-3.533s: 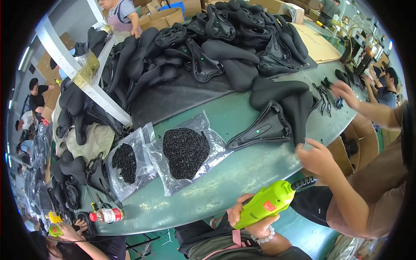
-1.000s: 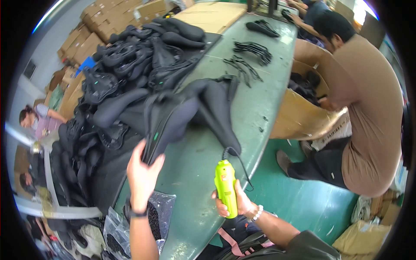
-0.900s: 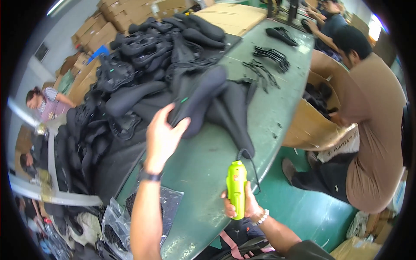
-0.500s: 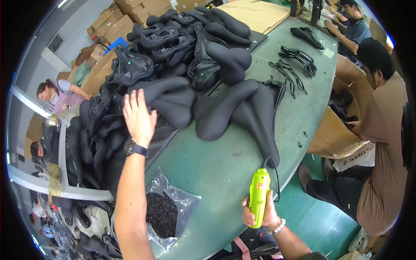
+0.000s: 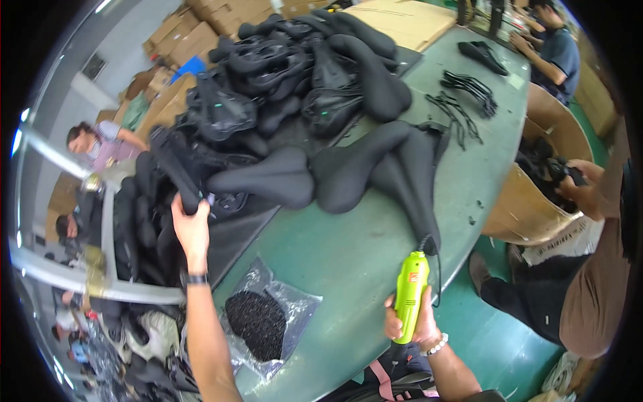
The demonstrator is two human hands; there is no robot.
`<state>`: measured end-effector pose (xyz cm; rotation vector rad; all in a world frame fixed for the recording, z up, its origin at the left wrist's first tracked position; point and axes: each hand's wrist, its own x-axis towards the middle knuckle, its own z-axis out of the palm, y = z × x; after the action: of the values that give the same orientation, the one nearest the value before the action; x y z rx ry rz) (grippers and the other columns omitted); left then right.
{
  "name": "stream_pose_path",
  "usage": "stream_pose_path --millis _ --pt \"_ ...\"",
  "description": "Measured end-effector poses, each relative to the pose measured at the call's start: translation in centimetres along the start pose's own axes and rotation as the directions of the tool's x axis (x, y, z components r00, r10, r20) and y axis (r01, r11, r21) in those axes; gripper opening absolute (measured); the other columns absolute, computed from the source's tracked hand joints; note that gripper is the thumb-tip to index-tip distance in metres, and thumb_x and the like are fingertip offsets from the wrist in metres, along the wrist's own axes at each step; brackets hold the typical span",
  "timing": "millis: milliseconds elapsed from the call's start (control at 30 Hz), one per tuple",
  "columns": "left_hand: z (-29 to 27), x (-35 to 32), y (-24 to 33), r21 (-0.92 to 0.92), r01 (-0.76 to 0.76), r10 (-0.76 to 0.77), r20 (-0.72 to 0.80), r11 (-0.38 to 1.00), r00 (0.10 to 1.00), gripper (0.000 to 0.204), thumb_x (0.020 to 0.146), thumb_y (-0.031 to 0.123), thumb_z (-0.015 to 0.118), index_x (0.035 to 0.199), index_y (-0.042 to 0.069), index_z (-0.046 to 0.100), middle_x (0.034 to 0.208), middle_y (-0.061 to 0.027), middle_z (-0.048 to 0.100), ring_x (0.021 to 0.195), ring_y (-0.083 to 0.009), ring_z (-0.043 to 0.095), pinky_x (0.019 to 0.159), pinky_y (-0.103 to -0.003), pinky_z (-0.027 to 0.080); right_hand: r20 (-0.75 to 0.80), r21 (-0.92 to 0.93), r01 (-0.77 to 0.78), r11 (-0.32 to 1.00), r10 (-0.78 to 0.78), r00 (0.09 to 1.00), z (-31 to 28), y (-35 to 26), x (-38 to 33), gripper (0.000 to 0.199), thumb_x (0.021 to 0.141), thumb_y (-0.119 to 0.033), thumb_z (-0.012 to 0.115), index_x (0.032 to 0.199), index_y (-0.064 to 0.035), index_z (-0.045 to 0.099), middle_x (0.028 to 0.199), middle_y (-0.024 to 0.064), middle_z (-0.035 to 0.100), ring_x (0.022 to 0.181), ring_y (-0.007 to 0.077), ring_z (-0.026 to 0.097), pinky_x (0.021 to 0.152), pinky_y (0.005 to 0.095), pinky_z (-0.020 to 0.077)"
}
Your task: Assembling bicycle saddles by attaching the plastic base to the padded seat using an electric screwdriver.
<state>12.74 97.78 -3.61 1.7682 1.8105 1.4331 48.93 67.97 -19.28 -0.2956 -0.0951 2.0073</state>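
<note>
Head view: left hand (image 5: 191, 228) now clamped on black saddle (image 5: 175, 171), far left, previously open; right hand (image 5: 408, 325) closed around green screwdriver (image 5: 410, 287).

Clear bag (image 5: 268, 321) of black bits; brown cartons (image 5: 194, 40)

Bicycle saddles (image 5: 288, 177) heaped along the table's far edge: matt black covers, smooth, leather-like; several upturned ones show glossier black plastic undersides. Table (image 5: 348, 248): green top, slightly glossy, scuffed and speckled. Electric screwdriver (image 5: 410, 288) at the near edge: smooth lime-green plastic body, low sheen. Bag (image 5: 264, 321) near the near edge: clear, crinkled, shiny plastic film over small black pieces. Cardboard box (image 5: 522, 208) beside the right edge: matt brown.
</note>
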Motion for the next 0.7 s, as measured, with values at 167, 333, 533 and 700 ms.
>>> stream_pose_path --millis 167,333,533,700 --pt "-11.0 -19.0 1.6 -0.73 0.474 -0.413 0.283 0.492 0.865 0.04 0.092 0.017 0.061 0.127 0.002 0.052 0.12 -0.0079 0.061 0.111 -0.0225 0.06 0.098 -0.044 0.048 -0.061 0.012 -0.013 1.0 0.014 0.998 0.0 0.5 0.9 0.097 0.077 -0.09 0.021 0.112 -0.0053 0.053 0.062 0.0076 0.046 0.047 0.0216 0.043 0.051 0.0375 0.0388" --pt "-12.1 -38.2 6.4 -0.749 0.629 -0.677 0.354 0.208 0.646 0.064 0.082 0.015 0.074 0.136 0.001 0.042 0.118 -0.0084 0.062 0.111 -0.0243 0.06 0.095 -0.044 0.05 -0.132 -0.039 0.032 0.999 -0.037 0.991 1.5 0.3 1.0 0.093 0.081 -0.087 0.022 0.11 -0.0043 0.053 0.057 0.0057 0.043 0.042 0.0215 0.041 0.044 0.0367 0.0357" --pt "-6.1 -46.9 9.8 -0.708 0.695 -0.621 0.602 -0.124 0.502 0.034 0.096 0.018 0.062 0.122 -0.003 0.056 0.115 -0.0095 0.064 0.103 -0.0183 0.062 0.1 -0.04 0.048 -0.195 -0.246 0.054 0.968 -0.104 0.975 3.5 1.4 0.8 0.085 0.085 -0.082 0.03 0.108 -0.0045 0.054 0.059 0.0056 0.046 0.042 0.0202 0.042 0.042 0.0345 0.035" --pt "-11.7 -46.0 8.3 -0.367 0.928 -0.407 0.838 0.071 0.362 0.044 0.098 0.031 0.058 0.128 0.0 0.051 0.127 -0.0138 0.059 0.117 -0.0253 0.055 0.097 -0.039 0.049 -0.192 -0.351 0.005 0.937 -0.077 0.978 3.6 3.4 0.1 0.083 0.087 -0.08 0.03 0.111 -0.004 0.054 0.059 0.0069 0.047 0.044 0.0219 0.044 0.043 0.0349 0.036"
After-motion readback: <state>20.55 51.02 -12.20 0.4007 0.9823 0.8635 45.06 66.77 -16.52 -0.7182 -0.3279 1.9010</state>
